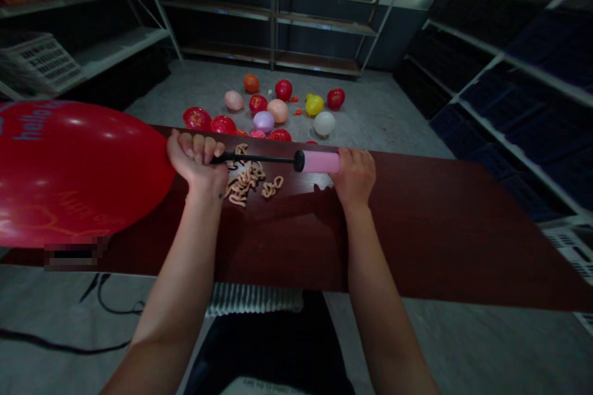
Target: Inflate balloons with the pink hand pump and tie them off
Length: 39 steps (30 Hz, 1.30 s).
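A hand pump with a pink barrel (320, 162) and a thin black rod (273, 159) stretches level between my hands above the table. My left hand (198, 159) is closed around the black end of the pump. Beside that hand, a large inflated red balloon (92, 173) with printed lettering fills the left of the view. Its neck is hidden behind my fingers. My right hand (356, 176) wraps around the far end of the pink barrel. Below the rod, several beige uninflated balloons (245, 182) lie in a loose pile.
Inflated balloons, among them a yellow one (314, 105) and a white one (324, 124), lie on the floor past the dark red-brown table (440, 228). Shelving (319, 23) stands behind, with more racks on both sides. A black cable (60, 342) runs along the floor at lower left.
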Available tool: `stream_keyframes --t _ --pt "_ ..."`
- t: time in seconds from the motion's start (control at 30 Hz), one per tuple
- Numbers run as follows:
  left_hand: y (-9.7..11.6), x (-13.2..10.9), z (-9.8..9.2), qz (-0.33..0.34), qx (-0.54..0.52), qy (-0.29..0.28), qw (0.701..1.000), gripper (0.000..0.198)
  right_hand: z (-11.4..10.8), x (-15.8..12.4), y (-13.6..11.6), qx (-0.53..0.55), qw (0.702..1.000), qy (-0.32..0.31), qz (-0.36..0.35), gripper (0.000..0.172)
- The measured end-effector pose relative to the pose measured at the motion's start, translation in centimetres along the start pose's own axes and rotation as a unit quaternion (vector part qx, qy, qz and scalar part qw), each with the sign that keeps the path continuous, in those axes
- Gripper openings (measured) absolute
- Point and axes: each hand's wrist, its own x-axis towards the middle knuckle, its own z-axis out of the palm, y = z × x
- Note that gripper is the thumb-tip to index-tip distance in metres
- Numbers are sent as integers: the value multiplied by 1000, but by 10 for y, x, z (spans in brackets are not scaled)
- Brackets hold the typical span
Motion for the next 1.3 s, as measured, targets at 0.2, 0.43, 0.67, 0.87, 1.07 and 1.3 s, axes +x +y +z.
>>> stream_keyframes --t 0.2,0.43,0.67,0.87,1.07,1.3 --pt "4 -4 9 10 -22 11 1000 53 -3 -4 -18 45 996 -79 -14 28" --pt "-21 -21 12 -55 32 -9 998 58 -13 -17 -71 70 986 -150 -30 32" --pt "-34 -31 13 -87 7 -20 996 62 -7 -22 -77 72 988 -133 -31 32" --pt "-36 -18 6 -85 15 9 996 62 3 -14 -63 58 993 -90 -59 32" --pt "-27 -6 -4 -50 22 25 998 54 10 -11 -41 21 995 -84 -54 30" --pt "-8 0 -8 -21 9 46 999 54 19 -10 -12 36 998 -46 -1 30"
